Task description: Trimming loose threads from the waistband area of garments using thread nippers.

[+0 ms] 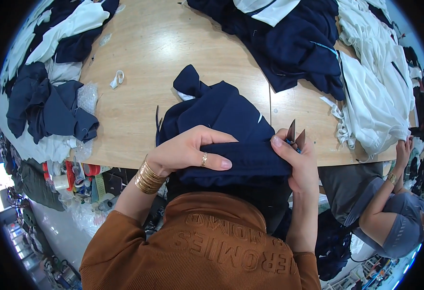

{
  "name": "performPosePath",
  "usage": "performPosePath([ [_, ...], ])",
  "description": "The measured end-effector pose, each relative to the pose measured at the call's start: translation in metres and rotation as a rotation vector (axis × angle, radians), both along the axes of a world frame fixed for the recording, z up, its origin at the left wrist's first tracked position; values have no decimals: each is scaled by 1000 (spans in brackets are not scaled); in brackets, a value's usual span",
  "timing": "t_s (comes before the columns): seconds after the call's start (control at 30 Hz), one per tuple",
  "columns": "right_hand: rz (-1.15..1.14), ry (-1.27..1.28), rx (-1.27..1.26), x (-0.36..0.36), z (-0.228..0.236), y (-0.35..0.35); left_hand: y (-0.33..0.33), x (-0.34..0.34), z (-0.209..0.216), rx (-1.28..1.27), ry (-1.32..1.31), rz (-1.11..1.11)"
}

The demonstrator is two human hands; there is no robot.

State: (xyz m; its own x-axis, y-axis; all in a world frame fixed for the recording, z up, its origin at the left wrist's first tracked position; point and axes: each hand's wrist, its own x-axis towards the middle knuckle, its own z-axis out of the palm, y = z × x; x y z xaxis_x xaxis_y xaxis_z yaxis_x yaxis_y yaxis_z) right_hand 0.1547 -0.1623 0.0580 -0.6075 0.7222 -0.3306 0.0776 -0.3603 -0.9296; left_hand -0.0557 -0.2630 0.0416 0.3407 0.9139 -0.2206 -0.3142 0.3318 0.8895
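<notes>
Head cam: L hand pinches a folded edge of the navy garment, fingertips partly hidden behind cloth, & R hand grips the other end plus some snips, handles mostly covered by the fingers. Garment's draped over the near edge of the wood table, underside outta sight. Farther off, co-worker's hand at a white garment is hard to make out tbh, & the navy/white pile gets cut off up top.
</notes>
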Motion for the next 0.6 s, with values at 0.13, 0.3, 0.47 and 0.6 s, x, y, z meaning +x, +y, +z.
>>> performPosePath([
  [0.13,-92,39,-19,-6,0,-6,2,3,-5,10,17,-30],
  [0.3,-178,84,169,-20,-25,-33,8,19,-8,-159,-303,60],
  [0.47,-263,57,404,-14,-28,-41,15,30,0,-88,-176,73],
  [0.6,-307,-174,542,-1,-13,-19,14,28,1,-100,-119,67],
])
